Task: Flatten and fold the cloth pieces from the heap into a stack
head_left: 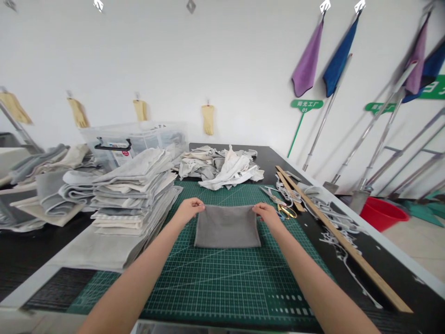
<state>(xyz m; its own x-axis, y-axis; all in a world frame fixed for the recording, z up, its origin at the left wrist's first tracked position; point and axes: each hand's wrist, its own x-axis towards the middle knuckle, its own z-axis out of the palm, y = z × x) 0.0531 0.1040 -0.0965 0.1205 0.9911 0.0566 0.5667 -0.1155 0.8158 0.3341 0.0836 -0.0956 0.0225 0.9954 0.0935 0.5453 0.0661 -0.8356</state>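
Note:
A rectangular piece of grey cloth [227, 227] is spread over the green cutting mat [215, 283] in front of me. At its far left corner, my left hand [190, 209] pinches the fabric between thumb and fingers. My right hand [264, 212] grips the far right corner the same way. The far edge is stretched straight between both hands, and the near edge hangs or lies toward me. Close beyond my right hand are scissors [273, 195] and a gold-handled pair [288, 212].
Left of the mat rises a tall stack of folded cloths [128, 195], with a clear plastic box [139, 139] behind. Crumpled fabric pieces [222, 167] lie at the far end. Along the right run a long wooden ruler [347, 246] and white fabric strips [342, 222]. A red bucket [382, 213] stands beyond the table.

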